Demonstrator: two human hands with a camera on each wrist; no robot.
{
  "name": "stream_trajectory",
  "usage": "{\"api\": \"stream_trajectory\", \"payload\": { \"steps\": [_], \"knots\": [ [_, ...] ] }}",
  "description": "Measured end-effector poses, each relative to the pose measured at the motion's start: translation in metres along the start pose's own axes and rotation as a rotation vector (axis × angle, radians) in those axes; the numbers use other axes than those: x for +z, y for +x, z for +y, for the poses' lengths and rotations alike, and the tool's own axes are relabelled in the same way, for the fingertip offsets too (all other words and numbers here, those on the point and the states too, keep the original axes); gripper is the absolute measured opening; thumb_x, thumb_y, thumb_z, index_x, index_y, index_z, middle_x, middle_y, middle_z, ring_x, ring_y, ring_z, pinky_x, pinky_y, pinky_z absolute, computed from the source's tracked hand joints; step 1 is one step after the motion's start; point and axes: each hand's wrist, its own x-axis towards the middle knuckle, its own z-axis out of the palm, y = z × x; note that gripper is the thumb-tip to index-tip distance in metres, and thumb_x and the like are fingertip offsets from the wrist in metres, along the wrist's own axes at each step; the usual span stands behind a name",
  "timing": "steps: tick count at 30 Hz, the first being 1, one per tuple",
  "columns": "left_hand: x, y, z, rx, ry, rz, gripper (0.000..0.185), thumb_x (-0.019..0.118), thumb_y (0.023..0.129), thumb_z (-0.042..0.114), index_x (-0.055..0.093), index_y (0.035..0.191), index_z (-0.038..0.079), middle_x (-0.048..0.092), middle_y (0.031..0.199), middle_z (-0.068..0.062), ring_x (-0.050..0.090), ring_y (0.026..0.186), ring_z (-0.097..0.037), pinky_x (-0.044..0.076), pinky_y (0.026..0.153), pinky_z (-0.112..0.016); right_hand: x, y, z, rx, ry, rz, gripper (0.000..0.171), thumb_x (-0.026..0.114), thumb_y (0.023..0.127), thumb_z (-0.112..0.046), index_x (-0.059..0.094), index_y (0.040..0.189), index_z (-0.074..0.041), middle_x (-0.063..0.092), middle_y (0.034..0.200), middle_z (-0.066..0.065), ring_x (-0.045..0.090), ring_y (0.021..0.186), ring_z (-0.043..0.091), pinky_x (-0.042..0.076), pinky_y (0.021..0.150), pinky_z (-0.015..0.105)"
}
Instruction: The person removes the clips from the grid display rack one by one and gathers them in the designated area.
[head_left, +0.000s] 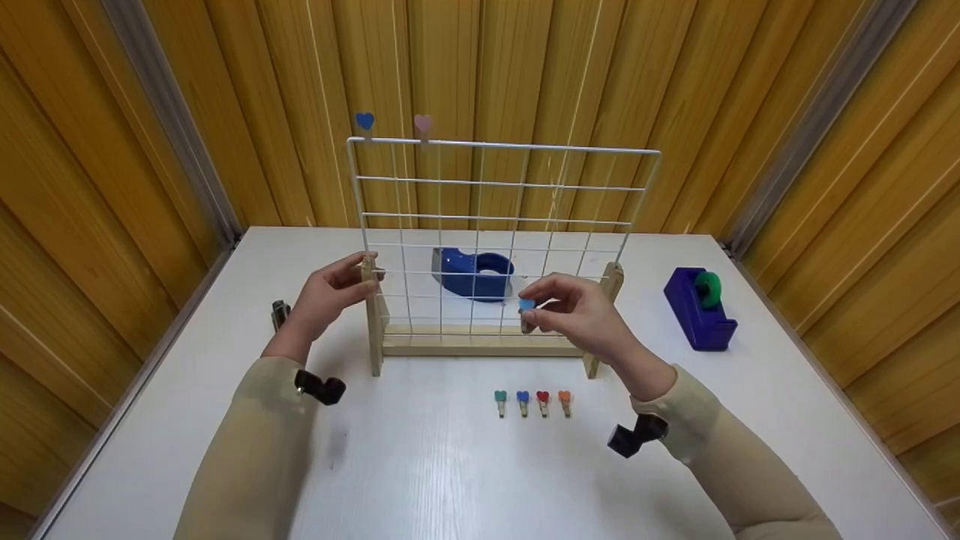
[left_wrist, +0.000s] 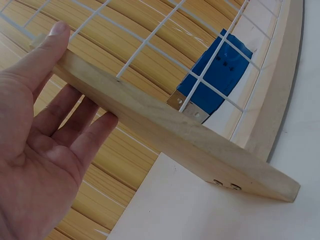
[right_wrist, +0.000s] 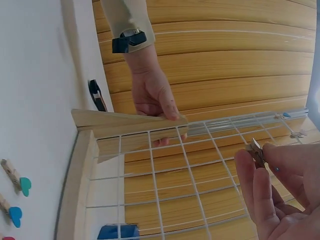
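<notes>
A white wire grid (head_left: 495,182) stands upright in a wooden base (head_left: 480,346). My left hand (head_left: 334,289) holds the left wooden post (left_wrist: 135,105) near its upper end, thumb on one side and fingers on the other. In front of the grid's lower right part, my right hand (head_left: 577,311) pinches a small wooden clothespin (right_wrist: 257,153) with a light-blue heart. Clothespins with a blue heart (head_left: 364,121) and a pink heart (head_left: 423,124) sit on the grid's top bar, towards the left.
Several heart clothespins lie in a row before the base: green (head_left: 501,402), blue (head_left: 523,402), red (head_left: 543,402) and orange (head_left: 565,402). Behind the grid is a blue tape dispenser (head_left: 472,283). A purple tape dispenser (head_left: 696,319) stands right; a small dark object (head_left: 280,313) lies left.
</notes>
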Motion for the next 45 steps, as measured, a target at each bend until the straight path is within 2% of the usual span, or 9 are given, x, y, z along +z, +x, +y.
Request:
{"api": "stream_trajectory", "payload": {
  "steps": [6,12,19,23,27,30,36,45],
  "knots": [
    [0.0,-0.001,0.0,0.006,0.006,-0.001,0.06,0.073,0.097,0.028,0.051,0.152,0.023,0.065,0.141,-0.015,0.065,0.117,-0.01,0.053,0.109,-0.035,0.009,-0.014,0.023,0.097,0.017,-0.036,0.03,0.075,0.093,-0.011,0.069,0.119,0.003,0.071,0.102,0.007,0.075,0.084,0.014,0.062,0.08,0.026],
    [0.0,-0.002,0.0,0.006,0.012,0.002,0.06,0.072,0.098,0.028,0.051,0.153,0.022,0.065,0.141,-0.013,0.063,0.122,-0.013,0.052,0.11,-0.036,0.02,-0.028,0.046,0.148,0.024,-0.091,0.028,0.073,0.095,-0.013,0.069,0.118,0.002,0.074,0.099,0.012,0.076,0.083,0.015,0.062,0.079,0.028],
    [0.001,-0.002,0.0,0.001,-0.003,0.011,0.059,0.074,0.097,0.029,0.053,0.151,0.026,0.067,0.14,-0.01,0.064,0.125,-0.014,0.051,0.111,-0.039,0.037,-0.043,0.071,0.232,0.061,-0.109,0.033,0.077,0.091,-0.009,0.068,0.118,0.007,0.072,0.101,0.01,0.075,0.081,0.014,0.061,0.074,0.025],
    [0.0,-0.002,0.0,0.005,-0.008,0.008,0.058,0.073,0.097,0.028,0.052,0.151,0.025,0.067,0.14,-0.011,0.064,0.123,-0.013,0.051,0.112,-0.04,0.049,-0.052,0.083,0.281,0.066,-0.129,0.033,0.078,0.09,-0.011,0.068,0.117,0.005,0.073,0.1,0.011,0.075,0.081,0.015,0.062,0.075,0.031],
    [-0.001,-0.001,-0.001,0.002,-0.013,0.001,0.059,0.074,0.097,0.029,0.053,0.151,0.026,0.066,0.141,-0.012,0.065,0.12,-0.011,0.051,0.111,-0.039,0.06,-0.059,0.095,0.301,0.09,-0.145,0.03,0.078,0.09,-0.008,0.069,0.115,0.005,0.073,0.098,0.012,0.075,0.082,0.017,0.064,0.079,0.035],
    [-0.001,-0.001,-0.002,0.003,-0.017,-0.004,0.059,0.073,0.097,0.028,0.052,0.151,0.026,0.066,0.141,-0.012,0.065,0.12,-0.01,0.052,0.111,-0.037,0.067,-0.062,0.102,0.311,0.112,-0.135,0.027,0.078,0.089,-0.005,0.069,0.112,0.005,0.072,0.096,0.01,0.075,0.081,0.016,0.065,0.079,0.033],
    [-0.001,0.0,-0.001,0.003,-0.017,-0.002,0.058,0.073,0.097,0.027,0.053,0.152,0.025,0.066,0.141,-0.011,0.065,0.123,-0.011,0.052,0.111,-0.036,0.077,-0.067,0.109,0.314,0.08,-0.114,0.023,0.079,0.088,-0.005,0.071,0.109,0.002,0.071,0.089,0.011,0.075,0.075,0.017,0.065,0.072,0.032],
    [0.0,-0.002,0.001,-0.015,0.004,0.008,0.06,0.072,0.098,0.026,0.05,0.154,0.022,0.064,0.143,-0.013,0.063,0.126,-0.016,0.049,0.114,-0.041,0.084,-0.069,0.113,0.338,0.019,-0.142,0.017,0.078,0.088,-0.003,0.072,0.104,-0.003,0.071,0.086,0.008,0.072,0.068,0.014,0.061,0.061,0.026]
  ]
}}
